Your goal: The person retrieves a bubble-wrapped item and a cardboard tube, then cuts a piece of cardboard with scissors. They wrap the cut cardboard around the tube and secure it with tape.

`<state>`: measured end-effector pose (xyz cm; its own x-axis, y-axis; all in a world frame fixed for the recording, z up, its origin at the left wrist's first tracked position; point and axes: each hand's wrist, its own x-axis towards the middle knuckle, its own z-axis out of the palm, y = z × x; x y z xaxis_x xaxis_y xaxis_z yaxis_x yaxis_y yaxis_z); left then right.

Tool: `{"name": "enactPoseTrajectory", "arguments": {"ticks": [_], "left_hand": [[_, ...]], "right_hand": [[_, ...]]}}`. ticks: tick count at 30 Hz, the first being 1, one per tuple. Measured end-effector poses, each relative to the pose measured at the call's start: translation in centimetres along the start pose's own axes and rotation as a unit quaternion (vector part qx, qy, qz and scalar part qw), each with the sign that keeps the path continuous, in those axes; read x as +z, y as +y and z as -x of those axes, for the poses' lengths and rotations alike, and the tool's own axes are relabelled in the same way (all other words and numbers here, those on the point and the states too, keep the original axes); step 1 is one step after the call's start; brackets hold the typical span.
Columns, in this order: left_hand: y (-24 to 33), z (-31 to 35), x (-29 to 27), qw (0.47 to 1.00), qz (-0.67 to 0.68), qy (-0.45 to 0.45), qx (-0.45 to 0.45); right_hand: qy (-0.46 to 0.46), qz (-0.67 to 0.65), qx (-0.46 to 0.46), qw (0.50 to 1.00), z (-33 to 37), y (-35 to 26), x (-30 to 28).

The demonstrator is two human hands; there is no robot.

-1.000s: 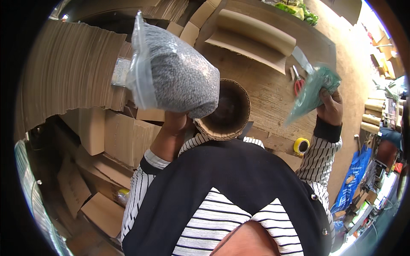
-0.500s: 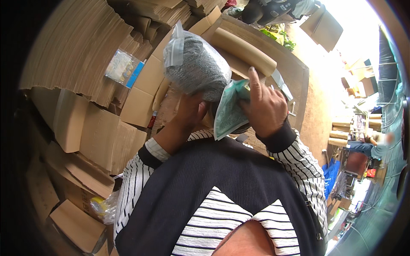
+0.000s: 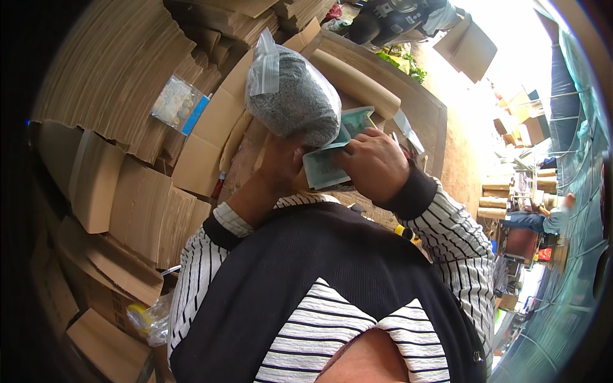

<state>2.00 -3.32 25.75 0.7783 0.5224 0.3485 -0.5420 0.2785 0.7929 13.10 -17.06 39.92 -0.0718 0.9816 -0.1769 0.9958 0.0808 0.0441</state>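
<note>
A clear zip-top bag bulges with small grey granules, its sealed strip at the upper left. My left hand is closed round the lower end of this bag, with part of its fingers hidden behind it. Just to the right, my right hand grips a flat teal-green pouch with curled fingers. The pouch is bent, one part rising behind the hand and another hanging down beside the bag. Bag and pouch touch or overlap at the bag's lower right side.
Beyond the hands lies a brown paper roll on the table. Tall cardboard stacks fill the left, with a clear packet on them. A yellow tape roll is near my right sleeve. Another person sits far right.
My right hand has moved slightly down and left, its raised index finger now curled in. The teal pouch has turned and bent, while the bag stays in my left hand.
</note>
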Motion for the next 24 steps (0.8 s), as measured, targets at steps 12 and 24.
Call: {"name": "enactPoseTrajectory", "arguments": {"ticks": [12,24], "left_hand": [[-1.6,-0.5,-0.9,0.997,0.062,0.012,0.039],[-1.8,0.4,0.4,0.951,0.278,0.06,-0.124]], "right_hand": [[-0.095,0.006,-0.03,0.995,-0.8,1.2,2.3],[-0.127,-0.084,-0.016,0.988,-1.6,1.0,9.6]]}}
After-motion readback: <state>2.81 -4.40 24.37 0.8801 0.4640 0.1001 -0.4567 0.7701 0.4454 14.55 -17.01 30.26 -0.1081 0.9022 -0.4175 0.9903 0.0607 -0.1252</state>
